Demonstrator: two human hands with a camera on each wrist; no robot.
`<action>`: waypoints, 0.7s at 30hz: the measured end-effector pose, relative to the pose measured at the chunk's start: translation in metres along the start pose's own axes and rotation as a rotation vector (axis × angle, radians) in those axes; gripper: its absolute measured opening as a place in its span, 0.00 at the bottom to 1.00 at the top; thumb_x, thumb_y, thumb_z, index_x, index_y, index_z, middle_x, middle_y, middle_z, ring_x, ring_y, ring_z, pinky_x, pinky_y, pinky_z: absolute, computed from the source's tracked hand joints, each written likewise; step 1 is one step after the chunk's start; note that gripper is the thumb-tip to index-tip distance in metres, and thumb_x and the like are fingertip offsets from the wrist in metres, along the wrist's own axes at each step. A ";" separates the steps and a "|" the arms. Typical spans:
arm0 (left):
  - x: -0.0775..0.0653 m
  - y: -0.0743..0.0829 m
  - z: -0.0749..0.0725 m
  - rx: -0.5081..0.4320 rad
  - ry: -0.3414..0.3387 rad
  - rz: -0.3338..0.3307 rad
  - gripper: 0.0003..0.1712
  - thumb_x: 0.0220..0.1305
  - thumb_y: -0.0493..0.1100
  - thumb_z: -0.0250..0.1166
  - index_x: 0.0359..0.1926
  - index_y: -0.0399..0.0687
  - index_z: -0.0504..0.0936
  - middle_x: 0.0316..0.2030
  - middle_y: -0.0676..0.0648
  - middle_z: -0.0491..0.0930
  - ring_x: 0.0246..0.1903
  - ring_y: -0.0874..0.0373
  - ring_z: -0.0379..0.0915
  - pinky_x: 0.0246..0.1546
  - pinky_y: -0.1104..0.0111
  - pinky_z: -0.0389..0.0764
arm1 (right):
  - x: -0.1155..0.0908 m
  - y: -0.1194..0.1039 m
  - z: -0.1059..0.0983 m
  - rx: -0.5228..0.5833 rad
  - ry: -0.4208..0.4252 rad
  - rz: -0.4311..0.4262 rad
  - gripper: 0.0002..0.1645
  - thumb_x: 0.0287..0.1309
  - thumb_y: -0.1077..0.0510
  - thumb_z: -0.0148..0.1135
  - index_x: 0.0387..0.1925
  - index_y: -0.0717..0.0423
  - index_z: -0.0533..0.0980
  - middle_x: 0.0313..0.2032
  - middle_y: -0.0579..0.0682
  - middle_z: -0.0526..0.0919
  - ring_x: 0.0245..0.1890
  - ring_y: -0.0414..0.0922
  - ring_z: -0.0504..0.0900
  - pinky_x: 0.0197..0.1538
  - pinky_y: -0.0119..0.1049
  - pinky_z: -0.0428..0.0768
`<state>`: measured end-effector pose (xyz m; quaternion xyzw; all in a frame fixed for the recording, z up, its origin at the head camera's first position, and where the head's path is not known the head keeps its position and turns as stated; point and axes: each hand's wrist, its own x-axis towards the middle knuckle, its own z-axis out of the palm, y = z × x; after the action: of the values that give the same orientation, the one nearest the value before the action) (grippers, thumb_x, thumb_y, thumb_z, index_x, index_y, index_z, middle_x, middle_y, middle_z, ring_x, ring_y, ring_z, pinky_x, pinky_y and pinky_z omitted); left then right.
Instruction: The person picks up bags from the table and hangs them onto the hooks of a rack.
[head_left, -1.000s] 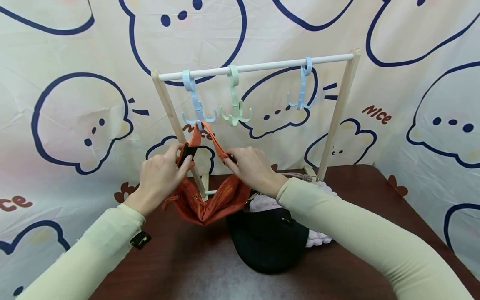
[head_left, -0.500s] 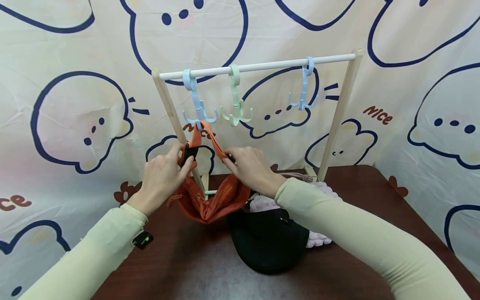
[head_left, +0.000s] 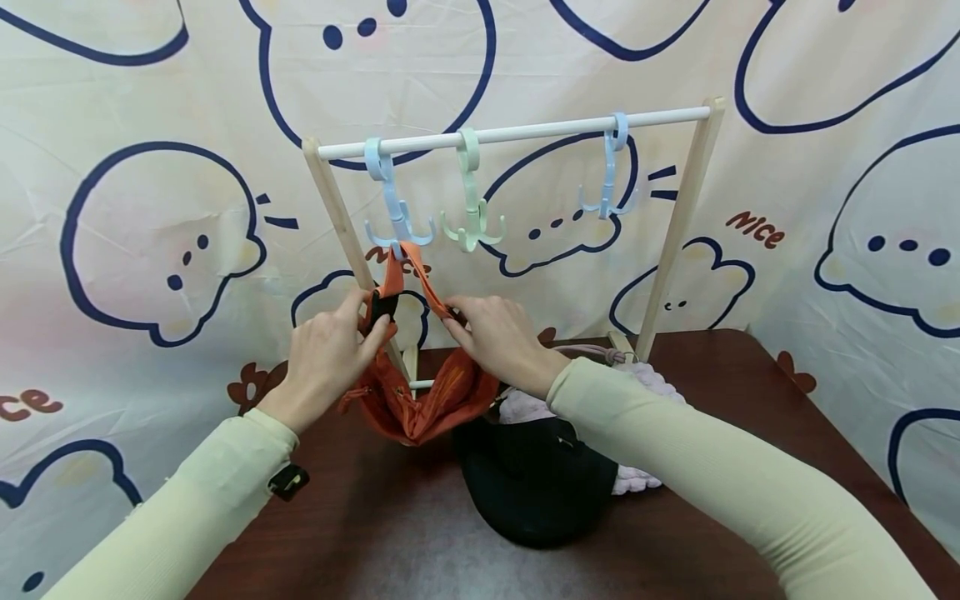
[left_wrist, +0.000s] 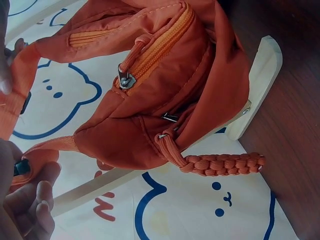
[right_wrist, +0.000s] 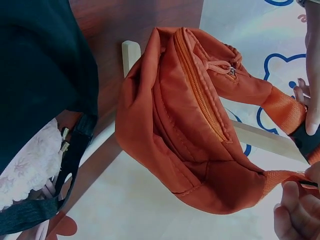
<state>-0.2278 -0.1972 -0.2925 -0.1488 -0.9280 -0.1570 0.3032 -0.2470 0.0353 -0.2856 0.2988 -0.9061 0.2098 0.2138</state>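
An orange waist bag [head_left: 420, 408] hangs by its strap [head_left: 422, 279] from the left blue hook [head_left: 397, 221], its body just above the table. My left hand [head_left: 322, 354] pinches the strap at the black buckle [head_left: 384, 306]. On the other side of the loop, my right hand [head_left: 502, 337] pinches the strap near a small black fitting, mostly hidden by the fingers. Zips and a braided pull [left_wrist: 225, 164] show on the bag in the left wrist view. Beside the green hook [head_left: 472, 212] the strap passes without touching it.
A wooden rack [head_left: 693, 200] with a white rod [head_left: 547, 131] carries the hooks, with another blue hook [head_left: 606, 179] at right. On the brown table [head_left: 360, 542] lie a black bag [head_left: 536, 483] and a fluffy pale pink item [head_left: 637, 477], close under my right forearm.
Both hands have shifted only slightly: the left a little to the right, the right a little to the left. The strap stays on the hook and both grips hold.
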 end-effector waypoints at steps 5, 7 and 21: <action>0.000 0.000 0.001 -0.007 0.002 0.001 0.21 0.71 0.49 0.63 0.56 0.39 0.77 0.22 0.40 0.85 0.13 0.54 0.73 0.12 0.66 0.65 | 0.000 0.000 0.001 0.007 -0.008 0.007 0.15 0.71 0.52 0.60 0.54 0.51 0.82 0.37 0.48 0.90 0.28 0.41 0.85 0.26 0.34 0.76; 0.000 0.000 0.001 -0.012 0.003 0.002 0.21 0.71 0.49 0.63 0.56 0.39 0.77 0.23 0.40 0.86 0.13 0.53 0.74 0.12 0.66 0.66 | 0.000 0.000 0.001 0.010 -0.008 0.003 0.15 0.71 0.53 0.61 0.54 0.51 0.82 0.37 0.49 0.90 0.29 0.41 0.86 0.26 0.34 0.76; 0.001 0.001 0.003 -0.038 0.003 -0.014 0.20 0.71 0.49 0.63 0.55 0.40 0.78 0.25 0.40 0.87 0.14 0.51 0.76 0.12 0.65 0.66 | -0.001 0.003 0.002 0.004 -0.009 -0.007 0.18 0.70 0.52 0.61 0.58 0.51 0.80 0.40 0.49 0.90 0.31 0.40 0.88 0.23 0.31 0.74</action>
<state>-0.2298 -0.1952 -0.2940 -0.1479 -0.9254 -0.1771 0.3006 -0.2486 0.0373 -0.2882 0.3032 -0.9057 0.2093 0.2098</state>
